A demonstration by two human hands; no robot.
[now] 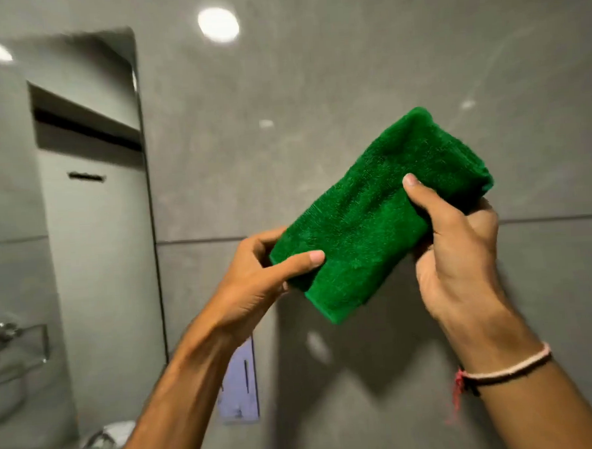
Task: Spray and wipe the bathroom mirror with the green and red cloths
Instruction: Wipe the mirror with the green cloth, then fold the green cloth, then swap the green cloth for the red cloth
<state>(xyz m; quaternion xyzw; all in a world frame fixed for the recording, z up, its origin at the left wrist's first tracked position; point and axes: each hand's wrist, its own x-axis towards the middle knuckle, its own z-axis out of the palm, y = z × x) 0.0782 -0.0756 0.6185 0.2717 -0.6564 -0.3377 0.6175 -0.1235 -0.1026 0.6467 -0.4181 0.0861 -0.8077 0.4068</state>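
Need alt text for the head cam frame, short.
Two bare hands hold a folded green cloth up before a grey tiled wall: left hand pinching its lower end, right hand gripping the upper part. A mirror hangs at left, untouched.

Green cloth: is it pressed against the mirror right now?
No, both the left hand and right hand hold the folded green cloth up before the grey wall.

Two hands, the left hand and right hand, one green cloth, one mirror, one wrist thread, one purple wall fitting.
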